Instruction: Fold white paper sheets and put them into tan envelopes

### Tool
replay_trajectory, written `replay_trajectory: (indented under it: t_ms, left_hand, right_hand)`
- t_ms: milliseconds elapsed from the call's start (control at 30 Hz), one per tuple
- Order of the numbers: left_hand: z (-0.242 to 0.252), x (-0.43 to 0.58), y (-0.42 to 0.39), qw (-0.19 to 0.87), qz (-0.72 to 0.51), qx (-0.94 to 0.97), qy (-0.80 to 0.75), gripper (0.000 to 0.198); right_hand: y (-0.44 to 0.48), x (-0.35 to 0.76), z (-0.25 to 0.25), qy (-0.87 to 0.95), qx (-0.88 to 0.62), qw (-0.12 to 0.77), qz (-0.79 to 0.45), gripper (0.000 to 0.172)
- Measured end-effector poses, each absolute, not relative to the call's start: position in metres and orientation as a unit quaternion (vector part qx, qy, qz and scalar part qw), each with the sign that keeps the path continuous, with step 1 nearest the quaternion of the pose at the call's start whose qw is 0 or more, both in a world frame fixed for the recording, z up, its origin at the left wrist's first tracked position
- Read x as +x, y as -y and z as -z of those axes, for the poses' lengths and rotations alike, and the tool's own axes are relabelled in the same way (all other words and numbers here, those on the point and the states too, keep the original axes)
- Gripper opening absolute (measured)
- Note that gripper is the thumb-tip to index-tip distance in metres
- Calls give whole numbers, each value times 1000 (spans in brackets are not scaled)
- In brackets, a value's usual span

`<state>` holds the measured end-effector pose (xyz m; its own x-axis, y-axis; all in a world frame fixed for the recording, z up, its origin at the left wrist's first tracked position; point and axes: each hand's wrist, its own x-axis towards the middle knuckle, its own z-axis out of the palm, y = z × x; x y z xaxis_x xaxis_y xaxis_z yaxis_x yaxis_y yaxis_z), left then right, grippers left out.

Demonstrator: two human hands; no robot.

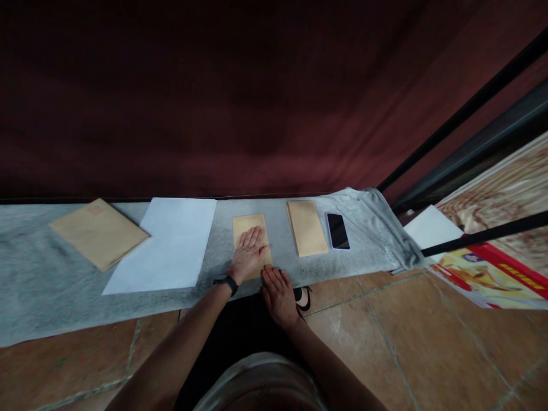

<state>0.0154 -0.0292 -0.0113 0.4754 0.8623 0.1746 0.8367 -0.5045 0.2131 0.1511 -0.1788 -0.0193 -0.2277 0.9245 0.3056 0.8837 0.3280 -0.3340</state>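
A brown paper envelope [240,226] lies upright in front of me on the grey cloth. My left hand [249,251], with a dark band on its wrist, rests flat on it with fingers stretched out. At the envelope's lower right corner lies my right hand [279,294], its fingers extended over the cloth's front edge. Right of the hands is a small stack of brown envelopes [308,228]. To the left, white paper sheets [171,245] lie partly under another batch of brown envelopes [98,233].
A phone [338,231] lies right of the envelope stack. The grey cloth [372,251] covers a narrow bench against a dark red surface [240,114]. Black bars [471,97] slant in at the right, near a colourful printed box [492,274]. Tiled floor [359,337] shows below.
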Motion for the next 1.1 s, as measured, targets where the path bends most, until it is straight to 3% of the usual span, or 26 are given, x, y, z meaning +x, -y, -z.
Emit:
replay_trajectory:
  t_ms: [333, 667, 833, 1100]
  left_hand:
    - [12, -36, 125, 21, -137, 862, -487, 55]
    - [11, -66, 109, 11, -63, 912, -404, 45]
    - [10, -70, 112, 2, -70, 911, -408, 57]
    - [-2, -56, 124, 28, -120, 886, -448, 40]
  right_hand:
    - [184, 150, 22, 768, -598, 227, -31, 51]
    - [176, 161, 14, 733, -641, 222, -56, 45]
    - [174, 161, 15, 740, -633, 221, -55, 47]
    - [173, 148, 11, 765, -594, 238, -75, 49]
